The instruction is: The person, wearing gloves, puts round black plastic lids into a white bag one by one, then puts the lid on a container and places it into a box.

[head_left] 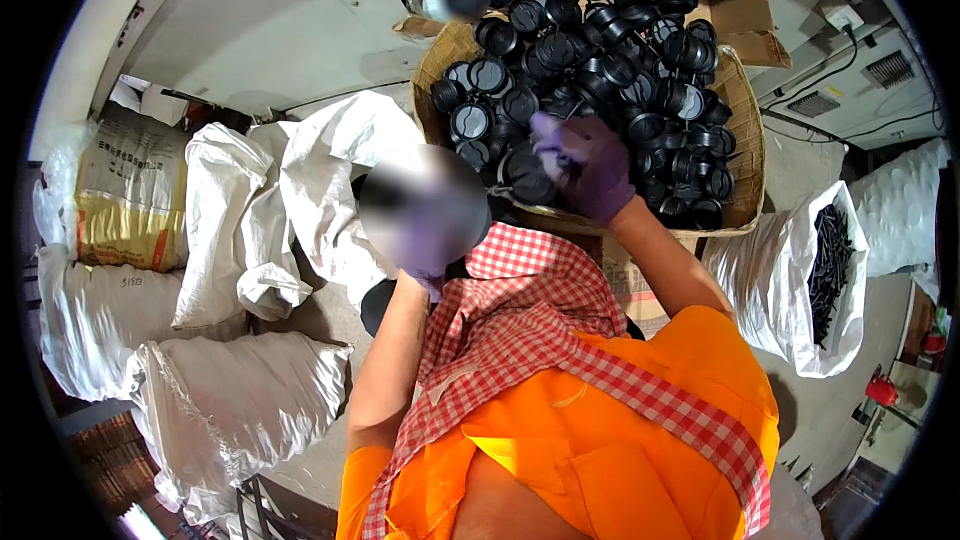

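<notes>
My right hand (592, 168), in a purple glove, reaches over the front of a large cardboard box (748, 170) heaped with black round plastic parts (560, 50). Its fingers are bent and closed against one dark round plastic part (525, 176), slightly smeared by motion. My left hand (425, 255), also in a purple glove, is held up left of the red-checked apron (540, 285). A blurred round patch covers its fingers and whatever they may hold. Dark edges show around that patch.
White woven sacks (240, 390) lie at the left, beside a yellow-and-grey printed bag (130, 195). On the right stands an open white sack (780, 270) of thin black pieces (828, 270). A cabinet (260, 20) is behind on the left; a cable (835, 70) hangs at the far right.
</notes>
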